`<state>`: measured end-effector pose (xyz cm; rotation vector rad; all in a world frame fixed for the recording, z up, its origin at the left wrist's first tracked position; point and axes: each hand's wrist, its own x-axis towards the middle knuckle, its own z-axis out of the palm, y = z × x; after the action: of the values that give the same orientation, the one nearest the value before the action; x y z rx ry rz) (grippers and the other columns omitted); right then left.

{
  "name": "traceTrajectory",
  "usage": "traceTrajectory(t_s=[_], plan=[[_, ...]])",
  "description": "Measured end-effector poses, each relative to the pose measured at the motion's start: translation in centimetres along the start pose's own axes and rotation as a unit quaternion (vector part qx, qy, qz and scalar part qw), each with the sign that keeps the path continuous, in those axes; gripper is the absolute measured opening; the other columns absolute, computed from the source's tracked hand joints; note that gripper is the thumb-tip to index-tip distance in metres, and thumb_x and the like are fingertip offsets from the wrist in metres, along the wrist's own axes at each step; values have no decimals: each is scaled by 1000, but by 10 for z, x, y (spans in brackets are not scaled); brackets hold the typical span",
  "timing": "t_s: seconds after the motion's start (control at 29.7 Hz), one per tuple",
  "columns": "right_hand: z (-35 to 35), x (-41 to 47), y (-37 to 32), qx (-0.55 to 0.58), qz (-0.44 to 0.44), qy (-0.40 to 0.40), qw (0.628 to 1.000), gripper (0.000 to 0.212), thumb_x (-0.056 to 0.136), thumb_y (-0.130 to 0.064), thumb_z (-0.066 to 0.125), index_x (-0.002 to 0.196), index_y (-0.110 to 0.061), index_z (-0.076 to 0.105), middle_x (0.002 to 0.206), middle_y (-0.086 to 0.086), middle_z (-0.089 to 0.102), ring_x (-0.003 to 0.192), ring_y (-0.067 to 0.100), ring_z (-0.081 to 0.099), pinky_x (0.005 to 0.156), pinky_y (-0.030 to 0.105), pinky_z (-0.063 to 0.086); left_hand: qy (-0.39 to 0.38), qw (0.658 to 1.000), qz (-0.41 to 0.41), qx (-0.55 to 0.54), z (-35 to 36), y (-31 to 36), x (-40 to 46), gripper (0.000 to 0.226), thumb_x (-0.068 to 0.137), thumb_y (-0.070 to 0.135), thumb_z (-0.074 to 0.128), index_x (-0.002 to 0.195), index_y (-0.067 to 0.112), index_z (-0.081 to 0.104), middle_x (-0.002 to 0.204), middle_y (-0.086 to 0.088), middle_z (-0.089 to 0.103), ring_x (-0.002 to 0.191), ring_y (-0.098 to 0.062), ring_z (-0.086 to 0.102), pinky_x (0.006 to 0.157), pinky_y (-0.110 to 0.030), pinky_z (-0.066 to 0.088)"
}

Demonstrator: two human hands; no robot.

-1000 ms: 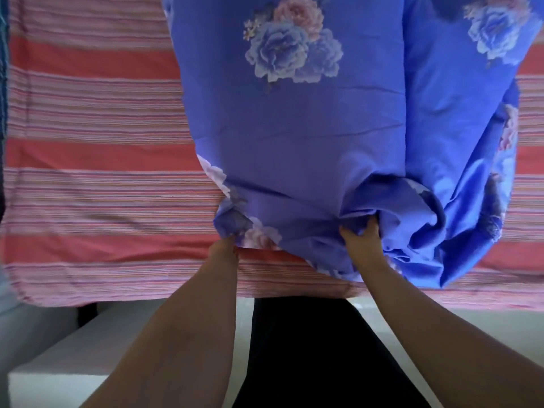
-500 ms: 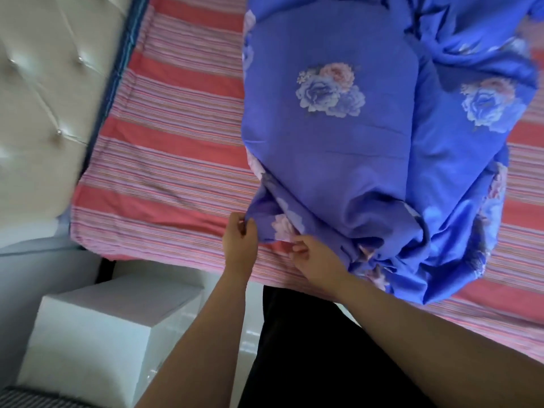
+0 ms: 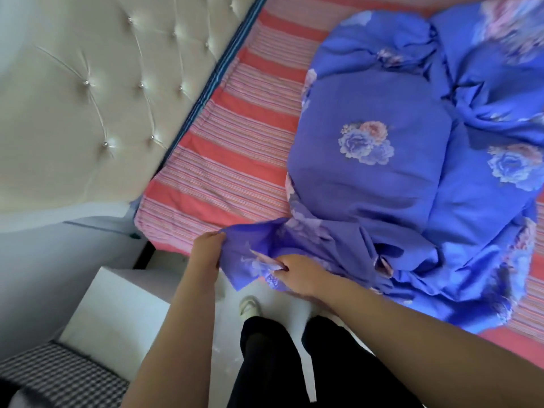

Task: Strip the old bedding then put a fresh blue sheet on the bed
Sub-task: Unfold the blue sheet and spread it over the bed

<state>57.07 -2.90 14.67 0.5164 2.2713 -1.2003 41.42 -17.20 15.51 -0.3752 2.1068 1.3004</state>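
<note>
While the left hand (image 3: 207,245) and right hand (image 3: 297,272) are pinching one corner, each grip clamped on cloth, the blue sheet (image 3: 382,178) is lying bunched up-right of them, toward mid-bed (image 3: 223,160).

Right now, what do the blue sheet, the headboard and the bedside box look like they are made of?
Blue sheet: thin woven cloth with a slight sheen; it folds softly and bunches where the hands grip it. Headboard: cream padded upholstery, probably faux leather; glossy, with button tufts and radiating creases. Bedside box: hard, smooth matte white panels, perhaps painted board; the view leaves it open.
</note>
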Motion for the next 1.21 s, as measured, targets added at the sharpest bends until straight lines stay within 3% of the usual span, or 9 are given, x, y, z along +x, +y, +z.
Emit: traceTrajectory(t_s=[0.2,0.3,0.44,0.54,0.71,0.91,1.01,1.11,1.21], plan=[[38,-5,-54,122,-19,-106,987,21,95,-20,48,75,-15,50,72,9,60,48,9,50,47,18,37,13,1000,-10,9,-64,-20,14,29,97,7,40,70,11,51,70,-11,53,74,-23,49,69,-36,45],[63,13,-76,191,12,-208,959,15,92,-22,51,82,-12,58,79,3,59,58,4,52,58,19,42,-1,997,-59,-55,-93,-16,22,30,96,2,37,77,7,60,60,-9,64,74,-24,56,68,-32,49],[87,52,-112,247,112,177,946,12,87,-26,57,98,-23,54,93,4,64,85,24,60,81,41,50,-38,997,-70,-13,-130,-2,32,27,96,11,38,96,2,63,85,-16,63,82,-28,58,76,-37,48],[79,76,-158,125,9,317,940,46,83,-14,55,128,-18,48,116,10,56,108,31,52,90,41,44,-108,992,10,60,-160,11,35,26,99,17,39,85,14,62,103,-18,64,98,-28,58,93,-47,47],[54,120,-220,-226,-65,83,968,35,84,-21,56,119,-24,62,136,5,46,126,28,41,94,36,37,-190,978,76,-30,-199,25,42,21,102,17,41,90,10,58,91,-13,60,86,-23,54,76,-32,48],[26,155,-217,-327,7,-75,942,25,88,-27,53,109,-13,57,115,12,63,104,31,61,81,34,46,-35,987,131,-85,-258,22,83,23,98,27,49,79,18,57,85,-9,57,83,-19,51,81,-38,45],[11,173,-212,-351,28,-28,936,35,92,-28,49,124,-13,50,128,10,58,116,30,56,85,33,42,37,988,136,-68,-269,23,99,27,98,26,47,73,21,54,76,-2,56,76,-18,50,76,-35,43],[-22,206,-206,-407,50,38,911,39,93,-33,50,126,-13,54,130,10,58,118,28,56,92,37,44,149,981,121,-31,-277,27,117,22,101,20,41,87,10,55,81,-7,54,80,-20,49,77,-34,41],[-73,244,-210,-503,104,-74,855,41,86,-33,61,121,-10,62,122,10,64,110,27,61,90,37,50,260,962,77,42,-291,24,136,26,101,19,38,104,0,56,90,-13,54,83,-24,48,75,-30,35]])
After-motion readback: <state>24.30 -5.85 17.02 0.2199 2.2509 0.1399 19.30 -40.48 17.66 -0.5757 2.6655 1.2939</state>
